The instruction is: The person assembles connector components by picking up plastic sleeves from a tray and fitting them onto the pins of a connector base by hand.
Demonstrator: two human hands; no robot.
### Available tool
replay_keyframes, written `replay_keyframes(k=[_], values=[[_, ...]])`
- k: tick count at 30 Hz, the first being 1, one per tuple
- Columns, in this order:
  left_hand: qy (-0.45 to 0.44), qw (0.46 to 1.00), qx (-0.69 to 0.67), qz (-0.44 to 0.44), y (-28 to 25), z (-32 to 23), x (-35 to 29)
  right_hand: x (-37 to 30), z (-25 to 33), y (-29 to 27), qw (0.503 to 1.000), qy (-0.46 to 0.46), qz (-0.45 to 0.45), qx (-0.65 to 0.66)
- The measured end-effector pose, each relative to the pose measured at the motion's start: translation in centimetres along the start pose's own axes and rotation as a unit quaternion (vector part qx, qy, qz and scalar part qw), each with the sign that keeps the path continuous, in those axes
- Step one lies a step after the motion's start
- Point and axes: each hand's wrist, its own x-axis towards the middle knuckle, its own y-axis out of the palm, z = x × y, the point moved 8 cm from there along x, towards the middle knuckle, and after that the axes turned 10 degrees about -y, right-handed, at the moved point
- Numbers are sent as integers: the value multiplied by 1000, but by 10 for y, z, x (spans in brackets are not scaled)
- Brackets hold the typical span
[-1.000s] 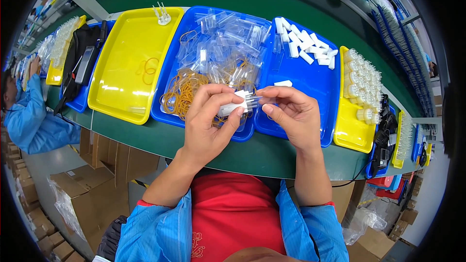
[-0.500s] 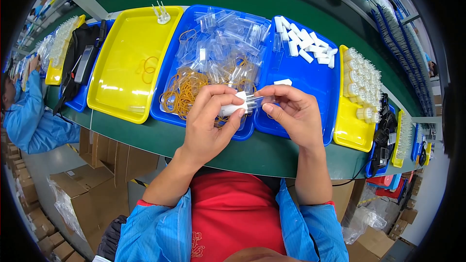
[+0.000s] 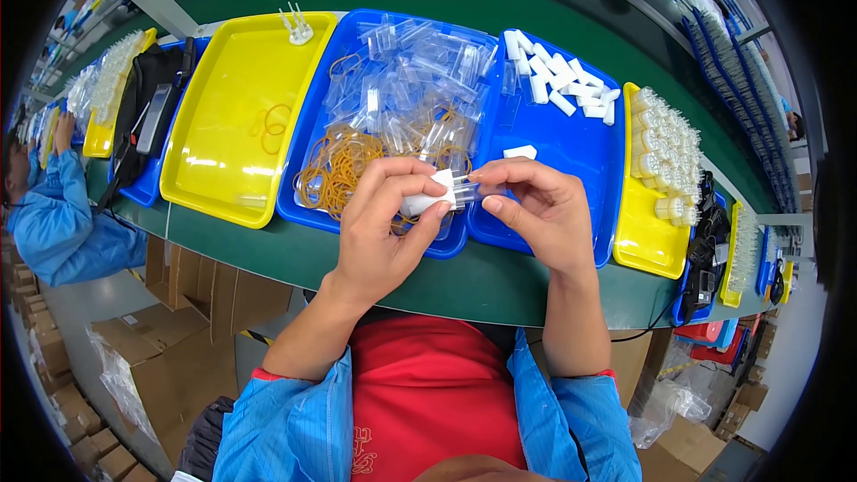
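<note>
Between the fingertips of my left hand (image 3: 379, 223) is a white plastic piece (image 3: 428, 198). Clear plastic sleeves (image 3: 461, 192) stick out from its right side. My right hand (image 3: 544, 210) pinches the far ends of these sleeves between thumb and forefinger. Both hands are above the seam of two blue trays. Beneath my left hand lie tan rubber bands (image 3: 339, 165), with a pile of clear plastic sleeves (image 3: 406, 67) behind them. One loose white block (image 3: 520, 152) rests just beyond my right fingertips.
Several white blocks (image 3: 562, 76) lie at the back of the right blue tray (image 3: 580, 201). To the right, a yellow tray (image 3: 647, 250) bears white pronged parts (image 3: 661, 147). A yellow tray (image 3: 223, 107) on the left holds a white pronged piece (image 3: 297, 29). A co-worker (image 3: 67, 205) sits far left.
My right thumb and forefinger have shifted slightly, closing in on the sleeve ends. The white piece has turned a little in my left hand. The co-worker's arm has moved.
</note>
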Motion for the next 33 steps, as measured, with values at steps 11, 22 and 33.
replay_keyframes(k=[11,22,33], values=[[-32,999,-40,-11,-2,5,-2,1,10,2,999,-51,1,8],[-16,997,-67,-22,1,4,-3,5,21,8,987,-117,23,-112],[-101,969,-220,-38,7,19,-2,-2,47,36,906,-150,-15,-396]])
